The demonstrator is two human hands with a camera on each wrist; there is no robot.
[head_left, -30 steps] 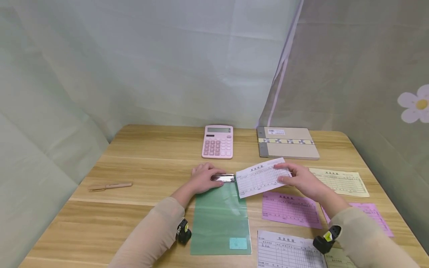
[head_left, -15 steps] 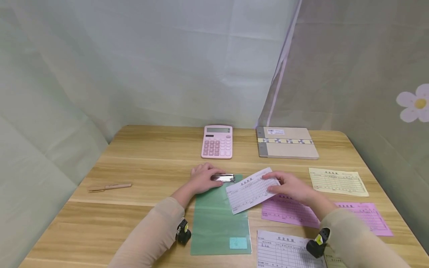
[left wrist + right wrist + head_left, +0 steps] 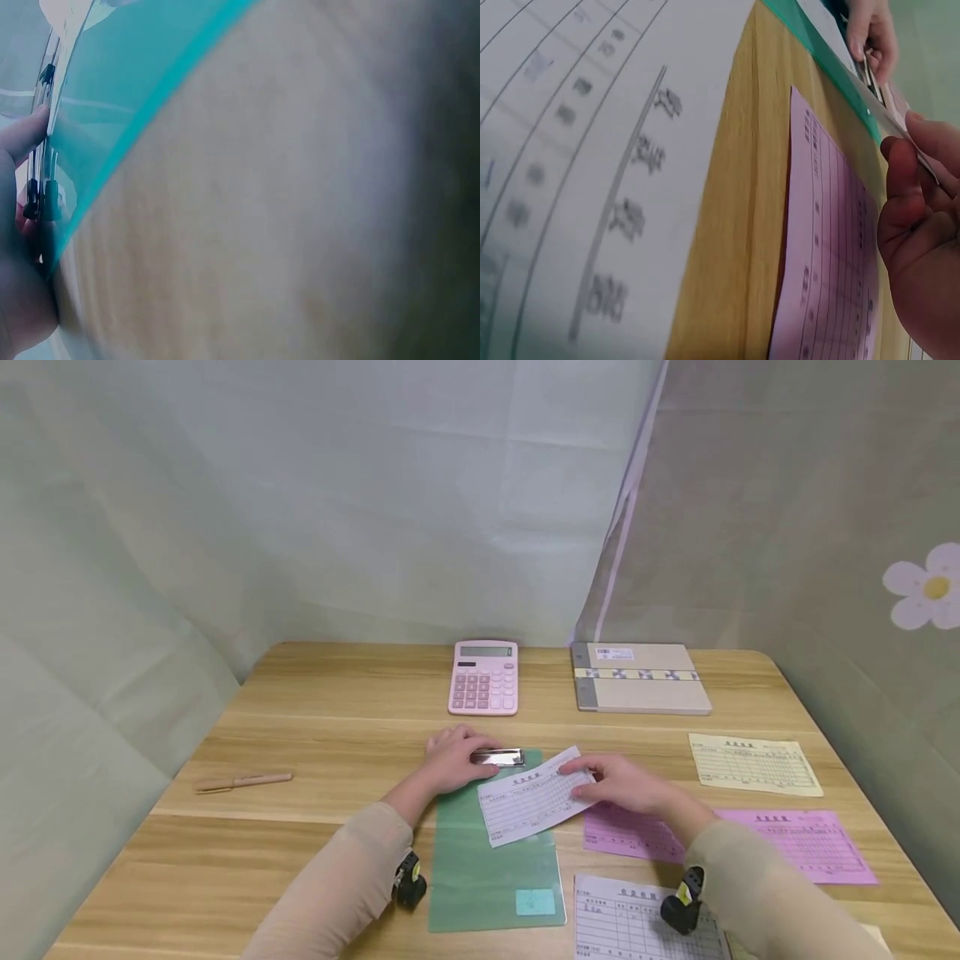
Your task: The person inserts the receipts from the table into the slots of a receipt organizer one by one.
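Note:
A green clipboard [image 3: 480, 877] lies flat, its metal clip [image 3: 501, 757] at the far end. My left hand [image 3: 456, 760] grips that clip, thumb on the near side and fingers beyond it; the right wrist view shows the same pinch. Between thumb and fingers, my right hand [image 3: 626, 789] holds a white receipt slip [image 3: 528, 802] by its right end. The slip is tilted over the upper part of the clipboard, its far left corner just below the clip. In the right wrist view the held slip shows edge-on at the right thumb [image 3: 934, 142].
A pink slip [image 3: 630, 831], another pink slip [image 3: 806, 843], a yellow slip [image 3: 738, 764] and a larger-looking white slip [image 3: 637, 927] lie to the right. Behind stand a pink calculator [image 3: 483, 678] and a beige notebook [image 3: 645, 692]. A pen [image 3: 243, 782] lies at left.
My right hand has moved left and toward me with the white slip, bringing it from beside the clip to over the clipboard. My left hand has stayed on the clip.

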